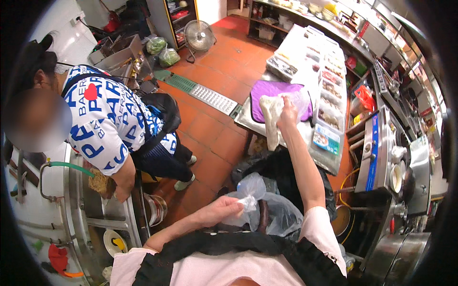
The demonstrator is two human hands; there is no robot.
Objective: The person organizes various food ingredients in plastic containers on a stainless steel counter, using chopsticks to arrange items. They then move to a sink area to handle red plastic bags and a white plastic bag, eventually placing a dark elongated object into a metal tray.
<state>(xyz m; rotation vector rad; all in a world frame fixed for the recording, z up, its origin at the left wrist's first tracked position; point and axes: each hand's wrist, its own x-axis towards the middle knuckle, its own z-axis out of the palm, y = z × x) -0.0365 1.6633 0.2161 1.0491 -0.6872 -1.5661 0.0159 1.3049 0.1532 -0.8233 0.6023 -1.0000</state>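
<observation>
Close to my body, my left hand point(222, 210) pinches the bunched neck of a clear plastic bag point(250, 195). The bag's loose film hangs beside a brown handle-like piece point(263, 216); I cannot tell what that belongs to. My right hand point(288, 112) is stretched forward over the near end of a metal table point(247, 121). From its fingers hangs a wrinkled off-white cloth point(271, 119), its lower end past the table edge. A purple towel point(258, 94) with dark edging lies flat behind that cloth.
Trays of food point(331, 98) line the table's right side. A black bin bag point(275, 166) stands below its near end. On the left, a co-worker point(114, 111) leans over a steel sink point(107, 223). A floor fan point(199, 34) and a drain grate point(211, 97) are beyond; a stove point(375, 153) stands right.
</observation>
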